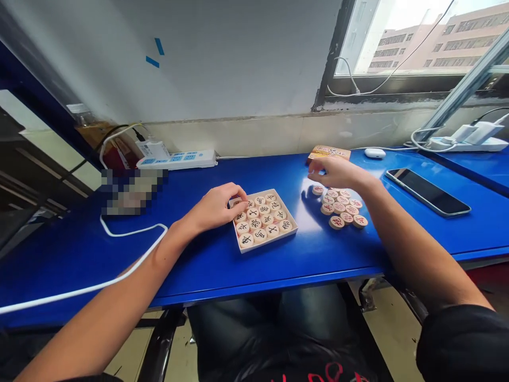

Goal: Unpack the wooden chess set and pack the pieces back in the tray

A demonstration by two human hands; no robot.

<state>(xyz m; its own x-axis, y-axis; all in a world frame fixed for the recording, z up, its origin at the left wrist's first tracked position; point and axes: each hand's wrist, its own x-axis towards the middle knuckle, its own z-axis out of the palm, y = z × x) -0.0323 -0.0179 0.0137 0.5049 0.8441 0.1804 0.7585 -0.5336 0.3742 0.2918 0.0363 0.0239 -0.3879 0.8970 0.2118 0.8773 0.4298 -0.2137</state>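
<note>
A shallow white box (pixel 269 245) stands on the blue table, holding rows of round wooden pieces with black characters (pixel 255 223). My left hand (pixel 218 206) is at the box's upper left corner, its thumb and index finger bent close together over a piece there; whether they grip it is unclear. To the right of the box lies a loose pile of round pieces with red characters (pixel 341 207). Above the pile's upper left part hovers my right hand (pixel 332 172), fingers curled, with a single piece (pixel 317 189) on the table below it. Its fingertips show nothing clear between them.
A brown and yellow box (pixel 328 152) lies behind my right hand. At the right are a phone (pixel 428 192) and a white earbud case (pixel 375 153). Power strips (pixel 191 158) stand along the wall, and a white cable (pixel 91 289) crosses the left side.
</note>
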